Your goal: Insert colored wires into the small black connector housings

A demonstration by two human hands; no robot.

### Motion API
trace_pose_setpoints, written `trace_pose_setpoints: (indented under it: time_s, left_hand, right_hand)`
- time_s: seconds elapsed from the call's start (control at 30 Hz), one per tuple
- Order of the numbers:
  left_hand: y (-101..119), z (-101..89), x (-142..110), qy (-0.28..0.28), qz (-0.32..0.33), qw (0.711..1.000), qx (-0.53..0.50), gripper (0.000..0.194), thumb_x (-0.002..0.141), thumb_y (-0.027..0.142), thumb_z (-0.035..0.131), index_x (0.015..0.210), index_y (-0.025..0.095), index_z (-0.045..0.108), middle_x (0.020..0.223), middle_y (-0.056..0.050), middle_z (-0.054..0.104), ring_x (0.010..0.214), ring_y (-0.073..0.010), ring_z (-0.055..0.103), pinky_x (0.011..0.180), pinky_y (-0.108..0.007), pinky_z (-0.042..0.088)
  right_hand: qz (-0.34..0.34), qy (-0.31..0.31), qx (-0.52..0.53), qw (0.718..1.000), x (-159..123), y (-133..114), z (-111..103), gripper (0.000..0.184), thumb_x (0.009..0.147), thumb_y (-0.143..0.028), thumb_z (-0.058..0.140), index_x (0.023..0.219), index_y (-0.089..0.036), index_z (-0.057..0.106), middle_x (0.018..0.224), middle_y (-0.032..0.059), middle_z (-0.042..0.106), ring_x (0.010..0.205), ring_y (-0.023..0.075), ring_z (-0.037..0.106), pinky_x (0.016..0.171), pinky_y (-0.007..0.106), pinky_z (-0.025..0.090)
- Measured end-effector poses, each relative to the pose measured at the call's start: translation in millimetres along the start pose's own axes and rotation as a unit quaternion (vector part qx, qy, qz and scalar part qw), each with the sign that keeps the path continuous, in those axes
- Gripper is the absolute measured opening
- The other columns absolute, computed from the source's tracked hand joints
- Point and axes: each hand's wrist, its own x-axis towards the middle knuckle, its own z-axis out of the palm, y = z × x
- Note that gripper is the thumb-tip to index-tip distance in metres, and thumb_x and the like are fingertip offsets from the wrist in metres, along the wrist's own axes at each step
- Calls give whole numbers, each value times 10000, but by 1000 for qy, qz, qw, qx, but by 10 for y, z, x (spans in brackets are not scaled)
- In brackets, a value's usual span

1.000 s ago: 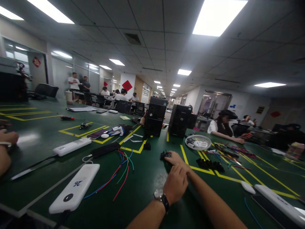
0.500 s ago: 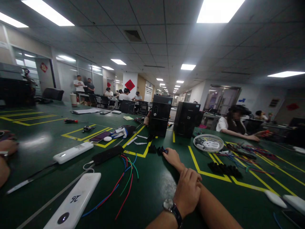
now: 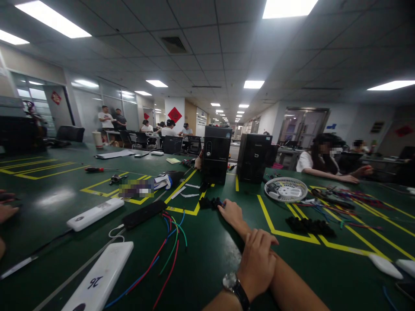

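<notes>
My right hand (image 3: 232, 212) reaches forward over the green table, its fingers bent together at the end of a row of small black pieces (image 3: 207, 202). A bit of blue shows at the fingertips, but what they hold is too small to make out. Across my right forearm lies my left hand (image 3: 258, 255), a watch (image 3: 231, 283) on its wrist. Its fingers drape loosely over the arm and hold no object. To the left, red, blue and green wires (image 3: 173, 233) fan out from beside a black pouch-like item (image 3: 144, 214).
Two black computer towers (image 3: 218, 162) stand ahead. A white round basket (image 3: 285, 199) and more black pieces (image 3: 309, 227) lie right. White power strips (image 3: 103, 272), a screwdriver (image 3: 94, 169) and a glove (image 3: 164, 181) lie left. A co-worker (image 3: 324, 162) sits at the right; another person's hand (image 3: 7, 211) shows far left.
The view has tilted and shifted slightly. My hands keep nearly the same pose. At the right, the co-worker's hand has shifted a little.
</notes>
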Motion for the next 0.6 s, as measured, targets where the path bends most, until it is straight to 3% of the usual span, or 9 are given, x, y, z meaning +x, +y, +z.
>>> trace_pose_setpoints:
  time_s: [0.43,0.53,0.6]
  left_hand:
    - [25,-24,-4,-6,-20,1000,19,366,746,-3,386,1008,209,528,1039,-31,568,1019,-198,448,932,-379,334]
    - [29,-46,-20,-2,12,999,33,329,776,19,400,1009,208,535,1035,-27,572,1025,-188,458,936,-363,340]
    - [39,-24,-49,-5,74,996,44,273,808,61,415,1004,199,546,1040,-35,580,1019,-182,475,928,-344,346]
  right_hand:
    - [14,11,78,997,71,-39,90,293,844,-434,536,945,-170,615,896,112,679,862,238,634,723,296,414]
    - [28,20,120,992,105,7,13,259,908,-333,442,1004,-157,606,950,132,677,902,222,633,752,284,415]
    - [28,28,157,987,145,15,-84,280,936,-267,362,1042,-146,592,988,141,671,918,204,633,759,268,418]
